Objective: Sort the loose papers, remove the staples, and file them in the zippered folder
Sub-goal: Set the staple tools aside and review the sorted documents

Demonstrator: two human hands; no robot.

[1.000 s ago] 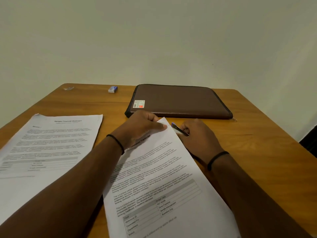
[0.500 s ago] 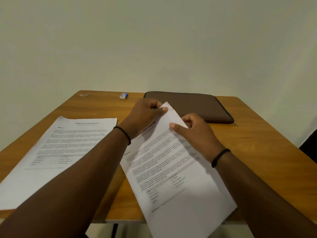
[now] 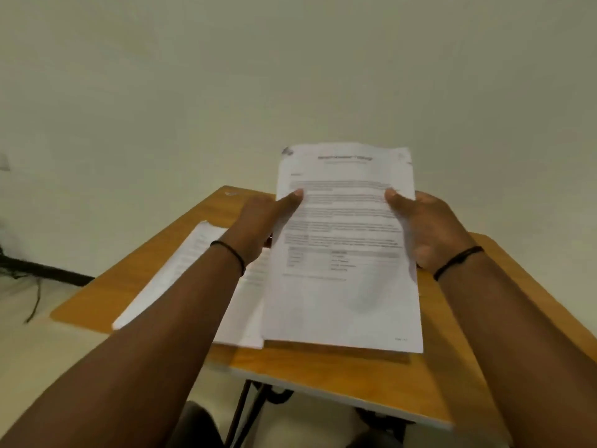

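Since half a second ago, both hands are lifting the white printed paper document [image 3: 347, 253] off the desk and turning it square to me, where before it was lying slanted on the wood. From my remote seat I am seeing the left hand [image 3: 261, 224] pinching the sheet's left edge, thumb lying flat on the printed face, its other fingers hidden behind the page. Opposite, the right hand [image 3: 433, 227] is gripping the right edge the same way, thumb on top. Each wrist is wearing a thin black band. Under the left forearm, a second white printed sheet [image 3: 200, 270] is lying flat on the orange-brown wooden table [image 3: 323, 373]. Behind the raised page, the brown folder is no longer showing, and I cannot tell where it is sitting
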